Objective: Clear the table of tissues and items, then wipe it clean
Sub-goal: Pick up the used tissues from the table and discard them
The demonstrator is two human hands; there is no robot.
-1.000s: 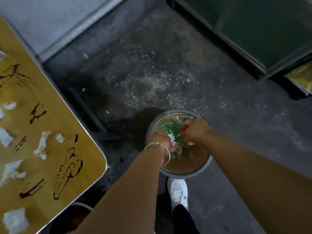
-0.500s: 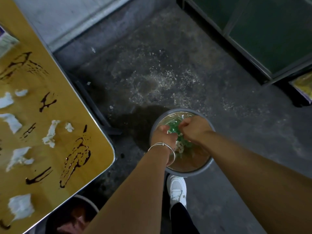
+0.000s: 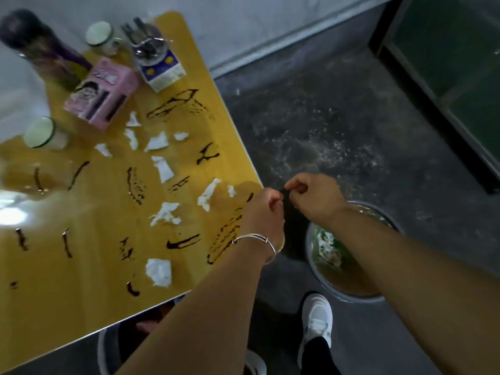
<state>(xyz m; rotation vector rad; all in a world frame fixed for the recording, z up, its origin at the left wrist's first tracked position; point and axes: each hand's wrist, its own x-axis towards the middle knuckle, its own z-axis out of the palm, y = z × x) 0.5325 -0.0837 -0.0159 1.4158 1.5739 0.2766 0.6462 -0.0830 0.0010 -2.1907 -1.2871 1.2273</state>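
The yellow table (image 3: 81, 293) fills the left, streaked with dark sauce (image 3: 184, 242). Several torn white tissues lie on it, one near the front edge (image 3: 159, 271) and one close to the right edge (image 3: 208, 194). My left hand (image 3: 263, 212), with a bracelet on the wrist, hovers over the table's right corner with curled fingers that hold nothing I can see. My right hand (image 3: 313, 196) is just beside it over the floor, also curled with nothing visible in it. A round grey bin (image 3: 349, 297) stands on the floor under my right forearm, with tissue scraps (image 3: 327, 247) inside.
At the table's far end stand a purple bottle (image 3: 40, 50), a pink carton (image 3: 102, 93), a white-lidded jar (image 3: 102, 37), a blue-and-white box (image 3: 162, 70) and another lidded jar (image 3: 44, 133). My white shoe (image 3: 316, 318) is next to the bin. A dark cabinet (image 3: 446, 63) stands at the right.
Both hands have risen out of the bin and moved left toward the table corner. The view has swung left, and more of the table now shows.
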